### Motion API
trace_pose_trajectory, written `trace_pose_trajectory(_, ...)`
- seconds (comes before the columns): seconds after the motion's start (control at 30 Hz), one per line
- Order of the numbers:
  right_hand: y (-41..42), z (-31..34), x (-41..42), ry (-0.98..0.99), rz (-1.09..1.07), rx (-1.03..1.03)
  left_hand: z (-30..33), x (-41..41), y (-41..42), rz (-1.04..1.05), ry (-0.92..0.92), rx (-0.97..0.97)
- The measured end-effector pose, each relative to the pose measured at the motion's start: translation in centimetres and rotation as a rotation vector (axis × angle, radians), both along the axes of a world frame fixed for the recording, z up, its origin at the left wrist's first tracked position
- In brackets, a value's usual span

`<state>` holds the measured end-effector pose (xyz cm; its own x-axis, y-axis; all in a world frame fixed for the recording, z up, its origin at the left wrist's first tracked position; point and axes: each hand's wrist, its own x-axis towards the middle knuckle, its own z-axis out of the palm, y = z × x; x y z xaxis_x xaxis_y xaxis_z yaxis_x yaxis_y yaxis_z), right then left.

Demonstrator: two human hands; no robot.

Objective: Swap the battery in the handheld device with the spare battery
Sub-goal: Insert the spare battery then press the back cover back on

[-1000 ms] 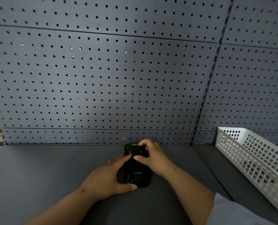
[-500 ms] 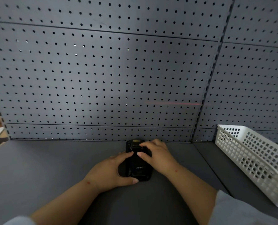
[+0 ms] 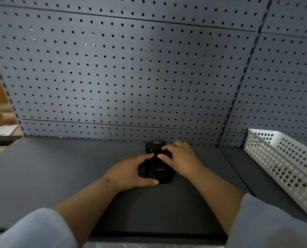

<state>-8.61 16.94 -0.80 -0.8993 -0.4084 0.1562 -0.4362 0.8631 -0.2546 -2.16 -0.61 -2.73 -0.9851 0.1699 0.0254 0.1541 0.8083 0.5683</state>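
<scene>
Device [image 3: 157,169] lies face-down btwn my hands, long axis running away from me; left hand [image 3: 129,173] clasps its side, right hand [image 3: 180,159] fingers press its back.

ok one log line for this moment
handheld device: face down on shelf | left hand: steadying its left side | right hand: fingers on back | battery: not out

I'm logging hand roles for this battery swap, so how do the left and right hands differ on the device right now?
The left hand wraps the device from its left side, thumb along the near end; the right hand lies over the far end. Left fingers spread flat; right fingertips curl onto the top section. Both touch the device on the shelf.
</scene>
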Motion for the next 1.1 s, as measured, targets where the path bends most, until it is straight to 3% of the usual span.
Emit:
trace_pose_trajectory(0.63, -1.2, 1.5, -0.1, -0.093, -0.089, 0.042, 0.1, 0.1, 0.1, 0.007, -0.001, 0.008)
trace_pose_trajectory(0.87, 0.6, 0.3, 0.7, -0.286, -0.036, -0.281, 0.6, -0.4, 0.1, -0.032, -0.076, 0.011)
trace_pose_trajectory(1.1, 1.9, 0.3, 0.7, -0.403, 0.033, -0.299, 2.5, -2.9, 0.2, -0.088, -0.236, -0.201)
